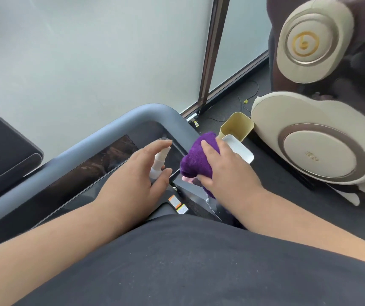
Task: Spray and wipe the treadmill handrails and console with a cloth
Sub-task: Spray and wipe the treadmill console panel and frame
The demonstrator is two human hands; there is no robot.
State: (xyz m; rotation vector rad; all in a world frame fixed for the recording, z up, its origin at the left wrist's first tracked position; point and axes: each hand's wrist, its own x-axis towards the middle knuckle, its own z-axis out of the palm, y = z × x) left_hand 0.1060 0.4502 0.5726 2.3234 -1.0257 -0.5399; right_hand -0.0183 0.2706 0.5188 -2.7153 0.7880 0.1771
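Near the centre of the frame, the left hand point(137, 171) holds a small translucent white spray bottle point(158, 163). Its index finger reaches over the clear cap and the thumb lies alongside the lower body, so the grip is loose and partly open. This suggests a finger placed to press the nozzle, which appears to point toward the console point(102, 171). Just right of it, the right hand point(223, 168) grips a bunched purple cloth point(196, 156), fingers curled over the top of the wad. The cloth sits at the right-hand end of the console, apparently touching or just above it; contact cannot be confirmed. It is judged to be held ready so that wiping can follow the spray at once.

The console is a dark, glossy, flat panel with rounded corners, showing reflections. A smooth grey handrail point(119, 127), tubular and curving at upper centre, frames it. The cloth looks like a plush, deep-pile microfibre. Two small warning labels point(177, 204) sit at lower centre.

At right of the frame, a cream massage chair point(318, 155) with round, ringed panels stands on dark flooring, with a yellow open-topped bin point(236, 124) just beside it.
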